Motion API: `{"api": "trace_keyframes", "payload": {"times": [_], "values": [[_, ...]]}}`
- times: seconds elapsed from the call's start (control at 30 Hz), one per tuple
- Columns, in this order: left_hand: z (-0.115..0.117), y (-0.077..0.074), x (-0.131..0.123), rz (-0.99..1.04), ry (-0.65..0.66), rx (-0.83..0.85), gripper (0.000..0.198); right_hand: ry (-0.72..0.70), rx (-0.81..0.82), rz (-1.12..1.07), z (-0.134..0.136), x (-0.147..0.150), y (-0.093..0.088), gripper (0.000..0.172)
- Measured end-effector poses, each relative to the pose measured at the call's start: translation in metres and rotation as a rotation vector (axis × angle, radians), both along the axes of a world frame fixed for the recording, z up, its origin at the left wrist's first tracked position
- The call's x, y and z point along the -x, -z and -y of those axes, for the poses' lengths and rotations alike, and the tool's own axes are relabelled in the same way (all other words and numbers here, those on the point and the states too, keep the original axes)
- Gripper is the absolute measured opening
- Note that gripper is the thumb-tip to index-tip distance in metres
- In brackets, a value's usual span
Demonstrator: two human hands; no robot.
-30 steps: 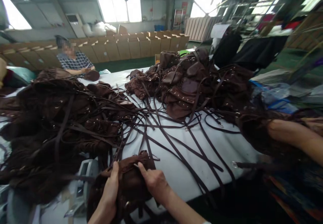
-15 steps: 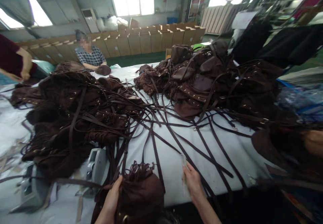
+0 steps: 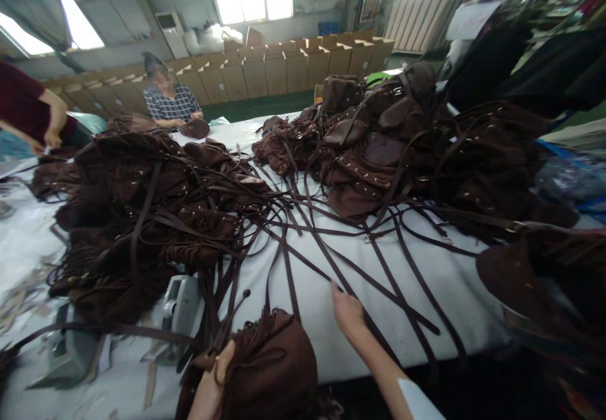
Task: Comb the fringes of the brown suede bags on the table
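A dark brown fringed bag lies at the table's near edge, its round flap facing up. My left hand is closed on the bag's left side, with the thumb on top and the other fingers hidden. A thin cord with a small knob sticks up beyond the bag. My right hand reaches over the white table, back upward and fingers bent together, its tips by a long brown strap. What those fingers hold, if anything, is hidden.
Brown bags are heaped at left and right, with straps tangled between them. Two grey tape dispensers stand at left. Another brown bag is at the right edge. Two people work across the table; cardboard boxes line up behind.
My right hand has moved slightly up and left; the thin pale item in its fingers no longer shows. The bag under my left hand has turned, showing more of its flap.
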State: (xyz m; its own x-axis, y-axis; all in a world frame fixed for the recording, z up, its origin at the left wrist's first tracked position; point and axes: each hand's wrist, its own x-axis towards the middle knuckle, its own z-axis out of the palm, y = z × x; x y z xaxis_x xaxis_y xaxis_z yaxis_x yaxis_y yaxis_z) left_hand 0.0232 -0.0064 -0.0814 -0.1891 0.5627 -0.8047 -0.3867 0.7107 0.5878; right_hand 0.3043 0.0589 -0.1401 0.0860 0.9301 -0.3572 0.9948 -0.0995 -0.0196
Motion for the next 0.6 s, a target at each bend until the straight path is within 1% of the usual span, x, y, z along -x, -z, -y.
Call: {"api": "trace_keyframes", "payload": {"times": [0.03,0.07,0.1,0.13,0.17,0.23,0.27,0.3,0.33,0.37,0.4,0.43,0.5,0.57,0.6], "values": [[0.002,-0.002,0.003,-0.015,-0.005,0.018,0.025,0.040,-0.001,0.030,-0.002,-0.021,-0.003,0.052],[0.003,-0.004,0.006,-0.028,-0.004,0.040,0.026,0.068,-0.022,0.042,-0.002,-0.036,-0.008,0.052],[0.004,-0.007,0.006,-0.046,0.003,0.058,0.027,0.067,-0.063,0.029,0.001,-0.042,-0.013,0.052],[0.005,-0.011,0.005,-0.073,0.015,0.057,0.028,0.019,-0.122,-0.018,0.005,-0.039,-0.020,0.053],[0.006,-0.015,0.001,-0.101,0.025,0.037,0.031,-0.072,-0.193,-0.095,0.011,-0.028,-0.027,0.053],[0.008,-0.024,-0.012,-0.127,0.052,-0.052,0.039,-0.353,-0.314,-0.300,0.027,0.012,-0.037,0.057],[0.010,-0.029,-0.019,-0.130,0.067,-0.110,0.043,-0.499,-0.340,-0.383,0.034,0.034,-0.039,0.060],[0.012,-0.034,-0.026,-0.139,0.078,-0.156,0.045,-0.611,-0.339,-0.428,0.040,0.054,-0.038,0.062],[0.014,-0.039,-0.031,-0.165,0.092,-0.181,0.045,-0.670,-0.310,-0.433,0.044,0.068,-0.034,0.065],[0.018,-0.045,-0.033,-0.205,0.101,-0.188,0.044,-0.678,-0.262,-0.405,0.046,0.074,-0.027,0.066],[0.021,-0.050,-0.033,-0.249,0.101,-0.188,0.041,-0.629,-0.197,-0.344,0.046,0.071,-0.019,0.068],[0.025,-0.054,-0.031,-0.281,0.091,-0.188,0.039,-0.536,-0.129,-0.265,0.043,0.059,-0.009,0.069],[0.032,-0.062,-0.021,-0.295,0.062,-0.169,0.037,-0.321,-0.019,-0.116,0.037,0.017,0.007,0.068],[0.039,-0.069,-0.011,-0.284,0.036,-0.135,0.036,-0.168,0.031,-0.008,0.031,-0.028,0.012,0.064],[0.041,-0.071,-0.008,-0.286,0.024,-0.114,0.036,-0.133,0.035,0.019,0.030,-0.044,0.010,0.064]]}}
